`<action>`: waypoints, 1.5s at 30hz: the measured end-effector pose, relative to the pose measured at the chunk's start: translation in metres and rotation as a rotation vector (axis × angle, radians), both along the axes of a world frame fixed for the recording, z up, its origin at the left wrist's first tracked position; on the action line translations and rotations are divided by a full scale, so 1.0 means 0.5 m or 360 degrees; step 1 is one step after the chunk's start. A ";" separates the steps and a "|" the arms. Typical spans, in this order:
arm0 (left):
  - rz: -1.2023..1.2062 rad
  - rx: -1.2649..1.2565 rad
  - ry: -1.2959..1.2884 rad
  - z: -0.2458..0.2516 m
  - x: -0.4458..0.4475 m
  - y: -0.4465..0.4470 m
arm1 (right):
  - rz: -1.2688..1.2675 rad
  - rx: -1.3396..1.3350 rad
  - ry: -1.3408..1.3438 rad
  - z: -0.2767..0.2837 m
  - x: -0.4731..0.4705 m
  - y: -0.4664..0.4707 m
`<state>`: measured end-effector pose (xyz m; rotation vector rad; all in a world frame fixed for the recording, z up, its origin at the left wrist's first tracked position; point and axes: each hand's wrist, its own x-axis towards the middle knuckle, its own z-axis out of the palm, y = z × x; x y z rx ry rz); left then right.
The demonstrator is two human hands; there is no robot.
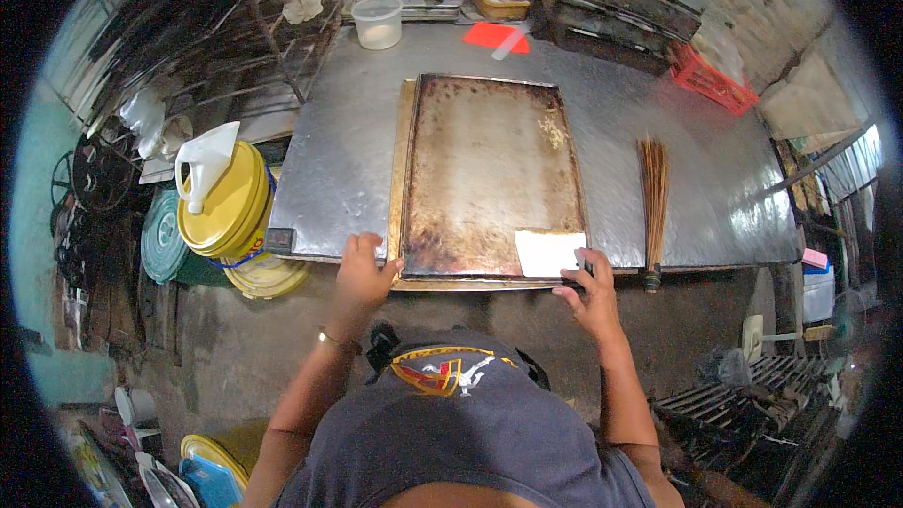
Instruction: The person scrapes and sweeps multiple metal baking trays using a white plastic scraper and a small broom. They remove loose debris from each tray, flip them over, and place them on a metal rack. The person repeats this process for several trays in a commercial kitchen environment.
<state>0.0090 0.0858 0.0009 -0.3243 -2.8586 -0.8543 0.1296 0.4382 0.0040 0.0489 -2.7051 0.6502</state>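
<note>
A browned metal baking tray (487, 176) lies in front of me, with a few pale crumbs (554, 132) near its right side. Beneath it, the rim of a second, golden-toned tray (400, 176) shows along the left and front. My left hand (363, 275) is at the front left corner, thumb against the tray edge and fingers apart. My right hand (592, 293) grips the dark handle of a flat scraper (550, 254), whose bright blade lies over the tray's front right corner. The fingers partly cover the handle.
The trays rest on a metal-topped table (338, 141). To their right lies a stick brush (654, 204). Left stands a yellow bucket (233, 204) with a white jug (204, 162) on its lid. A plastic tub (377, 22), an orange sheet (487, 35) and a red basket (712, 81) sit farther back.
</note>
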 end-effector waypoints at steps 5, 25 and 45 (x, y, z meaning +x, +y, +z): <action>-0.0391 0.0776 -0.0501 0.060 0.018 0.078 | -0.0174 -0.0177 0.0034 0.007 -0.015 0.011; -0.0090 0.1873 -0.2502 0.035 -0.031 0.324 | -0.0188 -0.0006 0.0091 -0.017 -0.018 -0.033; -0.0121 0.1251 -0.1312 0.077 -0.042 0.088 | -0.0821 -0.2296 0.0252 -0.072 -0.097 0.067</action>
